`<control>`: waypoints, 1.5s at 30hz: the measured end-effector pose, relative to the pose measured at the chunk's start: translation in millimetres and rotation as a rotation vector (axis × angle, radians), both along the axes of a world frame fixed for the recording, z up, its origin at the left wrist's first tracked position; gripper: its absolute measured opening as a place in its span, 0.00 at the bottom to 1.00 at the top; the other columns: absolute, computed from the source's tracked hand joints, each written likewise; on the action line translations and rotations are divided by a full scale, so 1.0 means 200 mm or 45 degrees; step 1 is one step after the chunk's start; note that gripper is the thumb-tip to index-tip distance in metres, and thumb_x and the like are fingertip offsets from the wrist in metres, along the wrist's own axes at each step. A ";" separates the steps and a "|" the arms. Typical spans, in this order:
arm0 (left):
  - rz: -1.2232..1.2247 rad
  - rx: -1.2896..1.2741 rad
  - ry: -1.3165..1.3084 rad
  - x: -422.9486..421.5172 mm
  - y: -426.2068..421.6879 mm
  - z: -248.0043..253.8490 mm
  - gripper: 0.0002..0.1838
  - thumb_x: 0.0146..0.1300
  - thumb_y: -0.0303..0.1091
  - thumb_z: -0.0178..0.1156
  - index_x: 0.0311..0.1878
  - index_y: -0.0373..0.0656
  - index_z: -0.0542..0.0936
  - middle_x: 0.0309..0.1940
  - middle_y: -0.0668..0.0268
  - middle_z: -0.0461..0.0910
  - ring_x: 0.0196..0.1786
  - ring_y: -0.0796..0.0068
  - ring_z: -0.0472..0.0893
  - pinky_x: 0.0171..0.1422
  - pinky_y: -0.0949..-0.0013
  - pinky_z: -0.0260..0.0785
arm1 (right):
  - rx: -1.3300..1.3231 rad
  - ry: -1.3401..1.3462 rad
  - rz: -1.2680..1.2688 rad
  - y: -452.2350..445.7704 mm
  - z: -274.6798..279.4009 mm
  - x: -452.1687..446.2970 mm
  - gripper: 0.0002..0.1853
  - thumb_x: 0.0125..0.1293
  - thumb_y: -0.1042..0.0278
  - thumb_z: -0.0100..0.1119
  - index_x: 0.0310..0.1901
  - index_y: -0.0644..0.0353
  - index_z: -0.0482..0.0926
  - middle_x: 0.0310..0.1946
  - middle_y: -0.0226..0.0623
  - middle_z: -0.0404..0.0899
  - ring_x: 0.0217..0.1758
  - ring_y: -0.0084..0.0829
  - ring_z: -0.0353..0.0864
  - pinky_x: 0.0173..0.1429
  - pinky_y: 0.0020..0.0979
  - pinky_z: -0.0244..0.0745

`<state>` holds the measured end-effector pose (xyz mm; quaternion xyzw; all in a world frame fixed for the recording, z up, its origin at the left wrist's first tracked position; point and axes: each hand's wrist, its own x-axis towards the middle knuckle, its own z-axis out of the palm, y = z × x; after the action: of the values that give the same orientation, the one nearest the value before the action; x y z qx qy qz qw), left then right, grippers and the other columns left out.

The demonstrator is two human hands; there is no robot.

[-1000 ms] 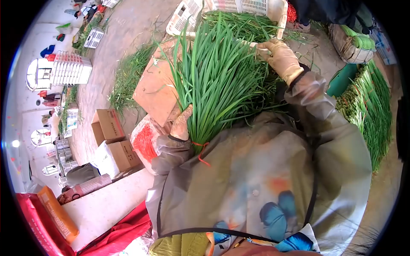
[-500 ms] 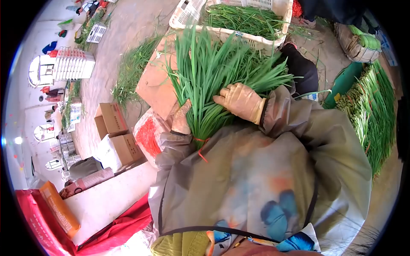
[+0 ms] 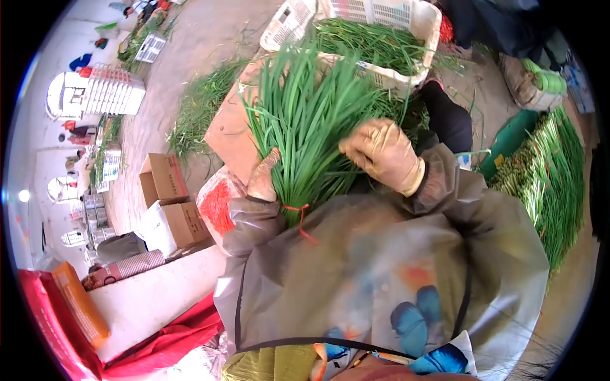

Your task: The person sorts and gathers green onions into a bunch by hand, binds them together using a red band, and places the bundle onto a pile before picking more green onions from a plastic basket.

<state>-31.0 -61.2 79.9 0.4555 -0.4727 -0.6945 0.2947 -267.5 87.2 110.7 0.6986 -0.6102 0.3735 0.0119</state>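
A bunch of green chives (image 3: 308, 120) stands upright against my lap, its long leaves fanning out toward the top. Low around it runs a red tie (image 3: 298, 209) with a loose end. My left hand (image 3: 262, 178), in a tan glove, is closed on the left side of the bunch, with some fingers hidden behind the leaves. On the right side, my gloved right hand (image 3: 384, 155) has its fingers curled at the edge of the leaves. The fingertips are slightly blurred, and whatever is between them cannot be made out.
A white plastic crate (image 3: 381, 70) holding loose green leaves stands ahead. Tied bunches (image 3: 546, 190) are stacked at right. Red ties (image 3: 216, 206) lie by my left sleeve, near a cardboard box (image 3: 184, 222). Loose leaves (image 3: 203, 105) cover part of the floor.
My right hand has drawn back to the right, its fingers now more curled. The leaves it was pressing rightward stand more upright. My left hand keeps its hold on the bunch.
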 end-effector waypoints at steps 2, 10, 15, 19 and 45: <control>-0.040 0.061 0.165 -0.08 -0.03 0.20 0.20 0.62 0.30 0.52 0.57 0.35 0.69 0.47 0.59 0.76 0.45 0.66 0.78 0.53 0.66 0.70 | 0.750 -0.577 0.339 0.00 -0.04 0.03 0.13 0.55 0.59 0.61 0.40 0.56 0.78 0.36 0.40 0.79 0.41 0.43 0.78 0.47 0.37 0.72; -0.192 -0.283 0.181 -0.58 -0.14 0.58 0.33 0.57 0.32 0.59 0.65 0.43 0.59 0.51 0.60 0.71 0.51 0.65 0.74 0.52 0.57 0.70 | 0.328 -2.432 0.668 -0.50 -0.20 0.11 0.34 0.54 0.53 0.65 0.59 0.57 0.62 0.49 0.41 0.73 0.49 0.34 0.75 0.52 0.34 0.73; -0.160 -0.627 0.394 -0.35 -0.30 0.71 0.32 0.59 0.38 0.53 0.67 0.46 0.57 0.62 0.58 0.58 0.61 0.63 0.64 0.62 0.52 0.60 | 0.771 -2.936 0.755 -0.34 -0.27 -0.29 0.31 0.54 0.44 0.61 0.51 0.63 0.73 0.43 0.43 0.79 0.44 0.39 0.79 0.53 0.41 0.73; 0.245 -0.624 0.055 -0.14 -0.36 0.38 0.27 0.60 0.40 0.56 0.62 0.45 0.66 0.51 0.65 0.71 0.49 0.69 0.75 0.57 0.66 0.62 | 0.606 -2.957 0.713 -0.10 -0.31 -0.38 0.32 0.56 0.43 0.59 0.52 0.64 0.72 0.45 0.43 0.78 0.45 0.36 0.79 0.54 0.40 0.73; -1.304 0.259 0.141 -1.25 -0.26 -0.13 0.27 0.64 0.48 0.51 0.63 0.45 0.63 0.59 0.60 0.67 0.61 0.68 0.66 0.65 0.63 0.57 | -1.146 -2.000 -0.454 1.83 0.35 -0.46 0.25 0.59 0.49 0.53 0.49 0.63 0.72 0.44 0.44 0.77 0.44 0.36 0.78 0.53 0.36 0.74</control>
<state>-280.1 -113.2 54.7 0.1551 -0.5487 -0.8149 -0.1037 -358.7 452.6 180.2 0.0697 -0.3388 0.9350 -0.0777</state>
